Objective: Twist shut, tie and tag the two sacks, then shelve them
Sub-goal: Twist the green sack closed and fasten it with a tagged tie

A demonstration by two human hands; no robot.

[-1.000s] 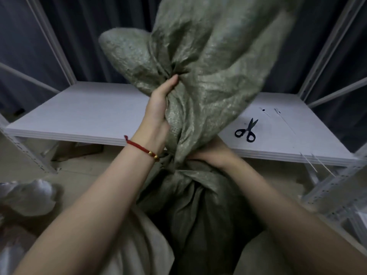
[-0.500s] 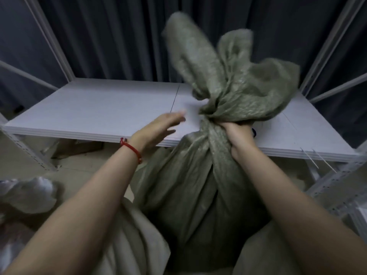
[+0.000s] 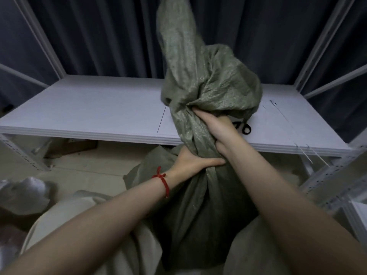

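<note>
A green woven sack (image 3: 190, 205) stands on the floor between my knees, its neck twisted into a rope. My right hand (image 3: 215, 129) grips the twisted neck high up, just under the loose bunched top (image 3: 210, 82), which sticks up in front of the shelf. My left hand (image 3: 193, 162), with a red cord on the wrist, is clamped around the neck lower down, right above the sack's body. Thin white cable ties (image 3: 282, 114) lie on the white shelf board (image 3: 99, 108) at the right. A second, pale sack (image 3: 21, 193) lies on the floor at the far left.
Black scissors (image 3: 243, 128) lie on the shelf, partly hidden behind my right hand. White metal shelf uprights (image 3: 325, 36) rise at left and right, with more racking (image 3: 337, 185) at the lower right. Dark curtains hang behind. More cable ties (image 3: 309, 153) overhang the shelf's front edge.
My left hand, which had let go and hovered open, has come back and closed on the neck below my right hand. The loose top has swung upright again.
</note>
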